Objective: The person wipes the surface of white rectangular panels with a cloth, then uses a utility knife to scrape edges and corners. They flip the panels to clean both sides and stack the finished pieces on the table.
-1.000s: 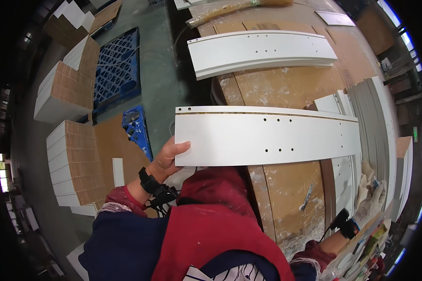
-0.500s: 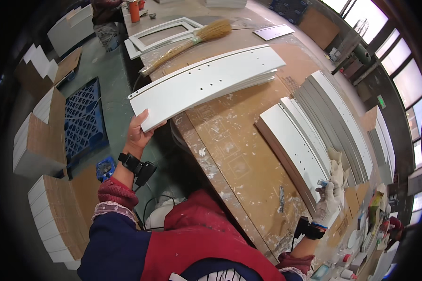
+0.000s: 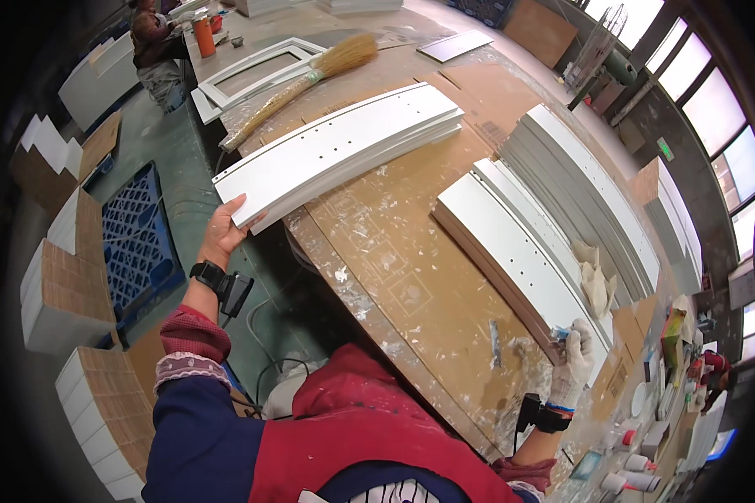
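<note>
A long white panel with small drilled holes (image 3: pixel 335 142) lies on top of a stack of similar panels on the left part of the table. My left hand (image 3: pixel 225 228), bare, is closed on the near left end of that panel, thumb on its upper face. My right hand (image 3: pixel 575 356), in a white glove, pinches a small blue object (image 3: pixel 559 334), its kind too small to tell. It is over the near end of another white panel (image 3: pixel 512 251), which tops a second stack with brown edges.
Behind the left stack lie a straw broom (image 3: pixel 310 80) and white frames (image 3: pixel 260 75). A taller panel stack (image 3: pixel 579 184) and a crumpled pale glove (image 3: pixel 594 281) are at right. Bottles and tools clutter the right edge. Another person (image 3: pixel 155 50) stands far left.
The panel in my left hand has come down onto its stack, with its far end no longer raised. My right hand has shifted away from the crumpled glove, toward the panel's near end.
</note>
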Action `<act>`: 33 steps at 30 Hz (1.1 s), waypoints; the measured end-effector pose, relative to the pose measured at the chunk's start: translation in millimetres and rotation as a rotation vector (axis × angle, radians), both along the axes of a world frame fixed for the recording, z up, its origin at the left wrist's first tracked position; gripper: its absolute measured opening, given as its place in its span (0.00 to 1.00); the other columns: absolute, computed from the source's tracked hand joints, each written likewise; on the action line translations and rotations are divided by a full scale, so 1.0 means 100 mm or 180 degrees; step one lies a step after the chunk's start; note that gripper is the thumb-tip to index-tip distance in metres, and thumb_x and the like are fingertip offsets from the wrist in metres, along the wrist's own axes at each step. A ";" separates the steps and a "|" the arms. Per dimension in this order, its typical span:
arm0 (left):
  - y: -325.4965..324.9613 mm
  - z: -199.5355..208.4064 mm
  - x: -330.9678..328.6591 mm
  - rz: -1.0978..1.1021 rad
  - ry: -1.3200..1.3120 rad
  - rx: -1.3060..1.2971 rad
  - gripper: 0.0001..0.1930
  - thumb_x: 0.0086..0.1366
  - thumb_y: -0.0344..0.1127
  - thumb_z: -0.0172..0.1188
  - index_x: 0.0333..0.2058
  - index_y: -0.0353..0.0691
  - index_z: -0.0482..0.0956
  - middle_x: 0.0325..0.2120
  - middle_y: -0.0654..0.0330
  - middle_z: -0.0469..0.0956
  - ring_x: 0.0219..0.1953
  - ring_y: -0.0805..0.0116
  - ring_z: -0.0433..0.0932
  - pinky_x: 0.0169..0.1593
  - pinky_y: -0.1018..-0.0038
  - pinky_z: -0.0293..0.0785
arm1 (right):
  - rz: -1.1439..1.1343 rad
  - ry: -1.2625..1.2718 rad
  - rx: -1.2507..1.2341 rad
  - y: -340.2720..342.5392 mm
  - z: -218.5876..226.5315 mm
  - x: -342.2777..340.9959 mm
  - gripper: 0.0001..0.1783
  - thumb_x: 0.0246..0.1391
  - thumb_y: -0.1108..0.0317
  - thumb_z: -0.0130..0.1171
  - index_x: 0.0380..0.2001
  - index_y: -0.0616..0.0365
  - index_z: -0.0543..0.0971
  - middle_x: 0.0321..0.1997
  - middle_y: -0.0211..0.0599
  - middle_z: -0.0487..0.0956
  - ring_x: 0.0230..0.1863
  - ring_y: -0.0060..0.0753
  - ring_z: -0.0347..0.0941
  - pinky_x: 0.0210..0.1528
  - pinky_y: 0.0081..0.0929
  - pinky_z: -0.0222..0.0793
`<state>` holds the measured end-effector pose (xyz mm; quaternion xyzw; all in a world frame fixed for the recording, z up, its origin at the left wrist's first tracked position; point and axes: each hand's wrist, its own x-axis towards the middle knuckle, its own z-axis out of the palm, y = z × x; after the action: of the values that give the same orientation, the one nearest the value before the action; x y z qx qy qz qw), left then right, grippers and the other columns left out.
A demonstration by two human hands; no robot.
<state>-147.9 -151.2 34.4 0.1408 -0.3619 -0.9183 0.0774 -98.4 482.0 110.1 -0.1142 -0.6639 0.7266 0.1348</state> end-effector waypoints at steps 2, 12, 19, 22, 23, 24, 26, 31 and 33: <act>-0.07 0.04 -0.01 -0.0088 -0.0208 0.0007 0.19 0.60 0.29 0.56 0.51 0.35 0.66 0.44 0.52 0.74 0.46 0.55 0.76 0.45 0.57 0.79 | -0.0056 -0.0065 -0.0089 -0.05 0.00 0.01 0.13 0.57 0.70 0.54 0.45 0.61 0.72 0.36 0.30 0.75 0.33 0.23 0.76 0.32 0.23 0.76; -0.52 0.26 -0.13 -0.0883 -0.1614 -0.2635 0.17 0.60 0.46 0.59 0.29 0.34 0.75 0.22 0.56 0.77 0.26 0.62 0.78 0.22 0.66 0.73 | -0.0297 -0.0245 -0.0396 -0.11 -0.10 0.26 0.18 0.58 0.69 0.54 0.50 0.64 0.68 0.34 0.31 0.75 0.31 0.20 0.73 0.29 0.19 0.71; 0.28 1.02 -0.27 -0.0653 -0.1353 -0.4530 0.25 0.63 0.50 0.53 0.18 0.33 0.72 0.11 0.59 0.73 0.12 0.72 0.72 0.16 0.78 0.68 | -0.0493 -0.0918 0.0030 0.25 -0.30 0.59 0.16 0.57 0.67 0.53 0.48 0.59 0.71 0.33 0.33 0.75 0.28 0.22 0.72 0.27 0.19 0.70; 0.96 1.10 -0.53 -0.1537 -0.0551 -0.3827 0.19 0.65 0.46 0.52 0.27 0.33 0.73 0.18 0.59 0.76 0.17 0.74 0.75 0.21 0.80 0.71 | -0.0414 -0.1592 0.1116 0.46 -0.27 0.68 0.17 0.53 0.62 0.55 0.45 0.58 0.74 0.33 0.39 0.76 0.32 0.29 0.74 0.33 0.24 0.69; 1.21 1.10 -0.68 -0.1881 -0.0365 -0.3567 0.17 0.65 0.45 0.52 0.30 0.33 0.74 0.20 0.59 0.77 0.20 0.75 0.76 0.22 0.80 0.72 | -0.0745 -0.1294 0.1956 0.49 -0.27 0.70 0.18 0.53 0.62 0.55 0.45 0.59 0.74 0.34 0.41 0.76 0.33 0.32 0.74 0.35 0.27 0.69; 1.43 1.09 -0.81 -0.2034 -0.0290 -0.3652 0.16 0.65 0.44 0.52 0.33 0.33 0.74 0.24 0.59 0.77 0.25 0.75 0.77 0.26 0.80 0.73 | -0.1054 -0.0971 0.2784 0.51 -0.24 0.69 0.18 0.53 0.62 0.55 0.45 0.60 0.73 0.34 0.43 0.76 0.35 0.35 0.75 0.37 0.29 0.69; 1.84 0.97 -1.11 -0.2180 -0.0182 -0.3537 0.16 0.65 0.44 0.52 0.38 0.34 0.74 0.29 0.60 0.78 0.32 0.75 0.77 0.32 0.79 0.73 | -0.1337 -0.0945 0.3419 0.49 0.01 0.62 0.21 0.53 0.60 0.54 0.46 0.62 0.73 0.40 0.50 0.76 0.42 0.47 0.73 0.45 0.36 0.68; 2.66 0.50 -2.11 -0.1526 0.0254 -0.3679 0.18 0.62 0.44 0.54 0.39 0.32 0.76 0.31 0.59 0.78 0.32 0.72 0.75 0.35 0.74 0.69 | -0.1435 -0.1109 0.3666 0.88 0.28 -0.11 0.31 0.51 0.53 0.54 0.55 0.58 0.66 0.51 0.51 0.71 0.52 0.47 0.69 0.52 0.38 0.64; 2.75 0.19 -2.56 -0.1192 0.0466 -0.4361 0.19 0.61 0.44 0.54 0.36 0.30 0.76 0.29 0.55 0.78 0.31 0.67 0.76 0.35 0.71 0.70 | -0.1277 -0.1677 0.3957 0.89 0.36 -0.58 0.38 0.47 0.47 0.56 0.58 0.56 0.62 0.53 0.51 0.70 0.54 0.48 0.67 0.54 0.41 0.63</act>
<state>-403.6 123.4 53.3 -0.0661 -0.8694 -0.4895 0.0136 -156.6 571.0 145.6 -0.3084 -0.9328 0.1218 0.1412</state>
